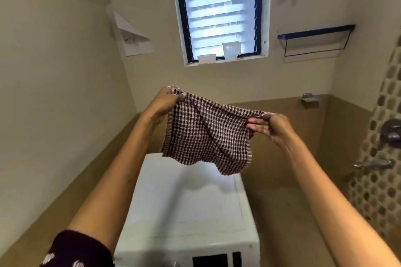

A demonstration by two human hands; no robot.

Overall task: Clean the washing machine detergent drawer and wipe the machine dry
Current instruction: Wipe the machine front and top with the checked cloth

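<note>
A maroon-and-white checked cloth (206, 134) hangs spread in the air above the white washing machine (184, 208). My left hand (167, 99) pinches its upper left corner. My right hand (269, 124) pinches its upper right corner, a little lower. The cloth's bottom edge hangs just over the back of the machine's flat top. A dark opening (217, 260) shows on the machine's front panel at the bottom of the view. The detergent drawer itself is not visible.
Walls stand close on the left and behind the machine. A louvred window (221, 11) above has two plastic containers (231, 50) on its sill. Glass shelves (314, 37) hang at the upper right. Taps (375, 163) project from the tiled right wall.
</note>
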